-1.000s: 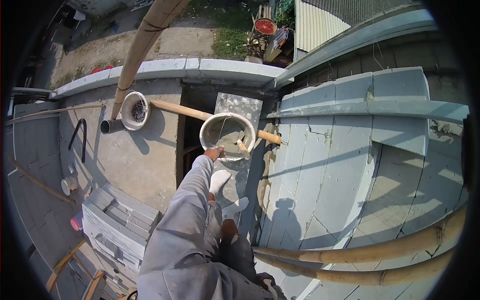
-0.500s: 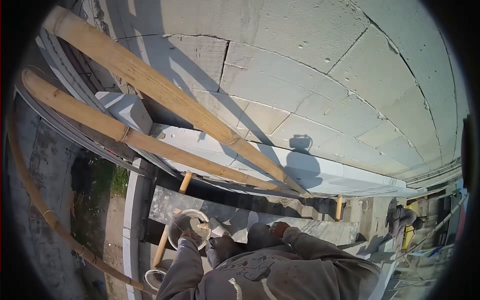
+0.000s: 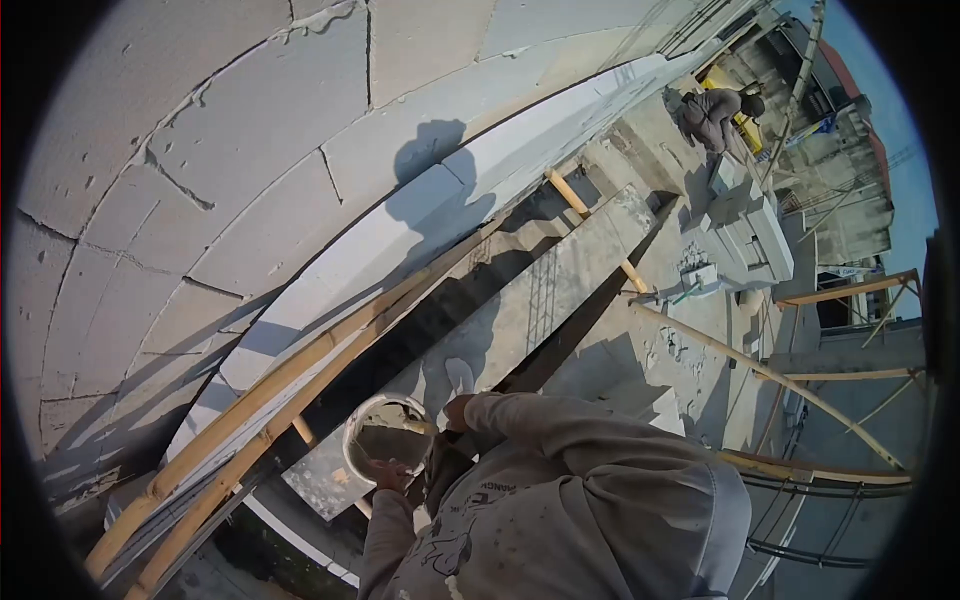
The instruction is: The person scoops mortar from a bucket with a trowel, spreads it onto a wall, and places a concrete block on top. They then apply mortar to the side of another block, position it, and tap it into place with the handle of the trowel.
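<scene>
My left hand [image 3: 390, 474] is at the near rim of a round bucket [image 3: 352, 455] with a pale, crusted edge. Its fingers are curled at the bucket's mouth, and what they hold, if anything, is hard to make out. Inside the bucket is greyish material, partly in shadow. My right hand [image 3: 458, 411] sits closed by my knee, just right of the bucket, with its fingers largely hidden. A pale shoe tip [image 3: 459, 375] shows beyond it on a stained plank platform [image 3: 500, 325].
A block wall [image 3: 260, 200] with a white ledge [image 3: 330, 265] rises on the left. Bamboo poles [image 3: 270, 400] run between ledge and platform. Another person [image 3: 712, 112] bends over at the upper right, near stacked white blocks [image 3: 755, 235]. A bamboo brace [image 3: 770, 375] crosses the right side.
My view has turned right, bringing the other person and blocks further into view. The bucket remains by my left hand; the pale piece seen in it before no longer shows clearly.
</scene>
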Motion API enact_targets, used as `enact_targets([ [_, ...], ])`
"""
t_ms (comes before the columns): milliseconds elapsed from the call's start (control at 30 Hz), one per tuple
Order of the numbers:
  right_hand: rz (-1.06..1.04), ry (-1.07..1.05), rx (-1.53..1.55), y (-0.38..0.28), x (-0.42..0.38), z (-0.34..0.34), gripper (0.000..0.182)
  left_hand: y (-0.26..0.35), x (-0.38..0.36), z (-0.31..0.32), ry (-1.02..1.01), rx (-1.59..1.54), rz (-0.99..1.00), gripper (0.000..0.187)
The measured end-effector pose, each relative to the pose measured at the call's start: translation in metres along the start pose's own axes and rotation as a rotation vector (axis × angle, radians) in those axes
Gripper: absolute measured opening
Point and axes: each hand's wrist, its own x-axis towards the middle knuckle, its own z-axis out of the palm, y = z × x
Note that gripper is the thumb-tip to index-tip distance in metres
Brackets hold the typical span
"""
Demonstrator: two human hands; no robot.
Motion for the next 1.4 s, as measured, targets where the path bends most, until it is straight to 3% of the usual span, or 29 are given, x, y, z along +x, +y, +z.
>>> enact_targets([
  [33, -0.016, 0.004, 0.008, 0.011, 0.0, 0.001, 0.04, 0.021, -0.01, 0.031, 0.058, -0.088, -0.129, 0.038],
  [167, -0.039, 0.009, 0.021, 0.053, -0.014, 0.005, 0.038, 0.055, -0.006, 0.123, -0.091, 0.131, -0.093, 0.039],
  [233, -0.362, 0.07, -0.248, 0.092, 0.013, 0.03, 0.039, 0.097, -0.037, 0.186, -0.078, 0.098, -0.127, 0.035],
  [267, -0.362, 0.083, -0.229, 0.104, 0.004, 0.028, 0.039, 0.111, -0.045, 0.21, -0.076, 0.12, -0.129, 0.035],
  [333, -0.085, 0.077, 0.109, 0.117, -0.029, 0.022, 0.039, 0.133, -0.061, 0.255, -0.284, 0.059, -0.162, 0.038],
  [400, -0.008, 0.126, 0.302, 0.134, -0.067, 0.017, 0.04, 0.149, -0.078, 0.301, -0.32, 0.14, -0.196, 0.038],
  [467, -0.138, 0.413, 0.311, 0.154, -0.073, 0.027, 0.039, 0.17, -0.085, 0.35, -0.408, 0.243, -0.257, 0.038],
  [500, -0.136, 0.434, 0.336, 0.169, -0.075, 0.029, 0.039, 0.18, -0.087, 0.371, -0.453, 0.301, -0.306, 0.038],
  [567, -0.433, 0.391, -0.027, 0.201, -0.088, 0.024, 0.036, 0.197, -0.091, 0.406, -0.471, 0.413, -0.313, 0.039],
  [633, -0.069, 0.396, 0.364, 0.208, -0.132, 0.011, 0.029, 0.203, -0.089, 0.439, -0.459, 0.572, -0.226, 0.038],
  [667, -0.062, 0.408, 0.38, 0.216, -0.14, 0.012, 0.029, 0.204, -0.086, 0.453, -0.464, 0.593, -0.229, 0.038],
  [733, 0.173, 0.529, 0.759, 0.236, -0.157, 0.014, 0.033, 0.202, -0.073, 0.48, -0.632, 0.719, 0.026, 0.037],
  [800, 0.323, 0.631, 0.438, 0.274, -0.139, 0.04, 0.041, 0.206, -0.056, 0.507, -0.719, 0.806, 0.135, 0.04],
  [867, 0.554, 0.759, 0.489, 0.305, -0.164, 0.05, 0.047, 0.226, -0.035, 0.534, -0.808, 0.884, 0.271, 0.043],
  [933, 0.688, 0.83, 0.514, 0.329, -0.198, 0.047, 0.04, 0.245, -0.016, 0.552, -0.755, 1.017, 0.211, 0.04],
  [967, 0.766, 0.936, 0.867, 0.321, -0.242, 0.023, 0.035, 0.257, -0.011, 0.561, -0.722, 1.021, 0.247, 0.029],
  [1000, 0.827, 1.024, 1.234, 0.315, -0.279, 0.005, 0.033, 0.268, -0.002, 0.568, -0.733, 1.038, 0.253, 0.029],
  [1033, 0.836, 1.033, 1.246, 0.334, -0.269, 0.015, 0.033, 0.277, 0.01, 0.575, -0.668, 1.044, 0.194, 0.031],
  [1100, 0.845, 1.041, 1.818, 0.393, -0.234, 0.066, 0.041, 0.289, 0.038, 0.581, -0.607, 1.056, 0.131, 0.032],
  [1167, 0.832, 1.238, 1.498, 0.424, -0.224, 0.116, 0.044, 0.297, 0.067, 0.606, -0.526, 1.055, 0.103, 0.036],
  [1233, 1.01, 0.997, 1.592, 0.435, -0.259, 0.126, 0.045, 0.302, 0.099, 0.633, -0.518, 1.126, 0.084, 0.036],
  [1267, 1.004, 0.982, 1.605, 0.438, -0.259, 0.141, 0.045, 0.306, 0.109, 0.637, -0.498, 1.221, 0.065, 0.036],
  [1333, 1.046, 1.178, 1.496, 0.446, -0.256, 0.162, 0.047, 0.316, 0.101, 0.67, -0.521, 1.243, 0.053, 0.038],
  [1367, 1.044, 1.17, 1.525, 0.444, -0.265, 0.15, 0.047, 0.319, 0.086, 0.687, -0.518, 1.291, 0.104, 0.032],
  [1400, 1.11, 1.275, 1.965, 0.428, -0.29, 0.127, 0.048, 0.322, 0.079, 0.698, -0.513, 1.346, 0.145, 0.026],
])
